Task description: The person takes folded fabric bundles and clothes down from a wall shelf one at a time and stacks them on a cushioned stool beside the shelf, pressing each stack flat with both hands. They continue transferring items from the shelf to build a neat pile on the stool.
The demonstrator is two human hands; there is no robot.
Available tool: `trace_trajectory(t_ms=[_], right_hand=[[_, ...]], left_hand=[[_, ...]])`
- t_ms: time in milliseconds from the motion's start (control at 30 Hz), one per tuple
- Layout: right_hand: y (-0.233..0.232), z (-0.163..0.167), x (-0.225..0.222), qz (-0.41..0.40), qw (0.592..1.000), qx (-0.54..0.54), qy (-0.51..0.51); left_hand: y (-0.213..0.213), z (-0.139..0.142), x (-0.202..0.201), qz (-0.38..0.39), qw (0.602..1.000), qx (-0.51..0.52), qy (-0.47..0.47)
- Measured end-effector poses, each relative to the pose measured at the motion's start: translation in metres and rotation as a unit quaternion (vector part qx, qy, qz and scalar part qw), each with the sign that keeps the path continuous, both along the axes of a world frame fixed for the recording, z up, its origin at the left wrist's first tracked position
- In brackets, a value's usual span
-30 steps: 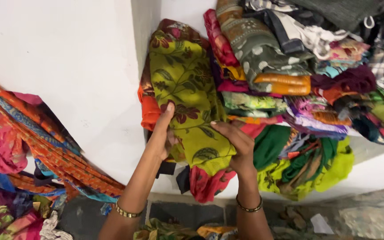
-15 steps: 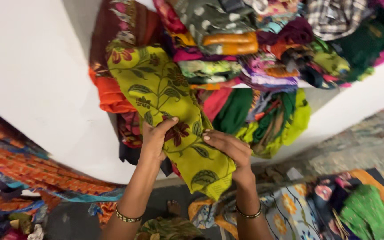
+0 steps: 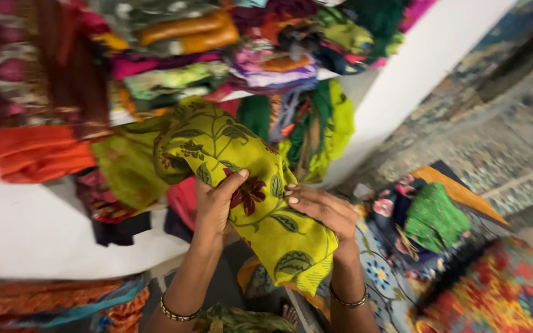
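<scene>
While both hands grip it, the yellow-green floral cloth [image 3: 242,185] hangs folded in the middle of the view, its upper end drawn out from the heap of clothes [image 3: 229,55] on the white shelf [image 3: 38,234] and its lower end drooping between the two forearms. It carries dark green leaves and a few maroon flowers. The left hand [image 3: 214,206] clasps it from the left, thumb laid across the front near a maroon flower and the other fingers closed behind the fabric. The right hand [image 3: 322,209] holds it from the right, its fingers [image 3: 292,196] curled over the fold so that the painted nails press into the print, just beside the left thumb. Each wrist wears a thin bangle, the left bangle [image 3: 177,311] gold-coloured and beaded, the right bangle [image 3: 348,302] darker. Just left of the cloth, an orange garment [image 3: 32,154] spills over the shelf edge, with a pink piece and a dark piece below it. Behind the cloth, a green and lime bundle [image 3: 316,123] hangs from the heap. Lower right, on the patterned floor [image 3: 495,154], lie a green dotted cloth [image 3: 436,216] and, near it, a red floral fabric [image 3: 507,290]. At the lower left an orange striped fabric [image 3: 50,299] lies under the shelf.
</scene>
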State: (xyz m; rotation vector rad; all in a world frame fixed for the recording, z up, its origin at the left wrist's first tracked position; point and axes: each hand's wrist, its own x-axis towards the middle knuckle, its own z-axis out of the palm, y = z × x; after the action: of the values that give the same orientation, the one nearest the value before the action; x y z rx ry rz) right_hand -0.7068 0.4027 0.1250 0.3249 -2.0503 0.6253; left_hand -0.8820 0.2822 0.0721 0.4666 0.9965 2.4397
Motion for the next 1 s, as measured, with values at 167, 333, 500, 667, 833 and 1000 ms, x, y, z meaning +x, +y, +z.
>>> trace_trajectory(t_ms=[167, 333, 500, 667, 833, 1000], right_hand=[[0.055, -0.004, 0.066, -0.064, 0.998, -0.009, -0.020], [0.122, 0.000, 0.143, -0.144, 0.989, -0.008, -0.042], [0.186, -0.001, 0.221, -0.219, 0.974, -0.012, -0.056], [0.239, -0.009, 0.295, -0.295, 0.953, -0.036, -0.064], [0.278, -0.016, 0.359, -0.378, 0.921, -0.056, -0.080], [0.309, -0.023, 0.398, -0.439, 0.890, -0.065, -0.107]], left_hand=[[0.081, 0.000, 0.052, -0.075, 0.997, 0.017, -0.029], [0.174, 0.000, 0.119, -0.141, 0.988, 0.007, -0.066], [0.270, -0.005, 0.188, -0.216, 0.974, -0.010, -0.071], [0.363, -0.020, 0.259, -0.311, 0.944, -0.008, -0.108], [0.454, -0.045, 0.324, -0.382, 0.921, -0.050, -0.065], [0.530, -0.072, 0.370, -0.457, 0.885, -0.087, 0.002]])
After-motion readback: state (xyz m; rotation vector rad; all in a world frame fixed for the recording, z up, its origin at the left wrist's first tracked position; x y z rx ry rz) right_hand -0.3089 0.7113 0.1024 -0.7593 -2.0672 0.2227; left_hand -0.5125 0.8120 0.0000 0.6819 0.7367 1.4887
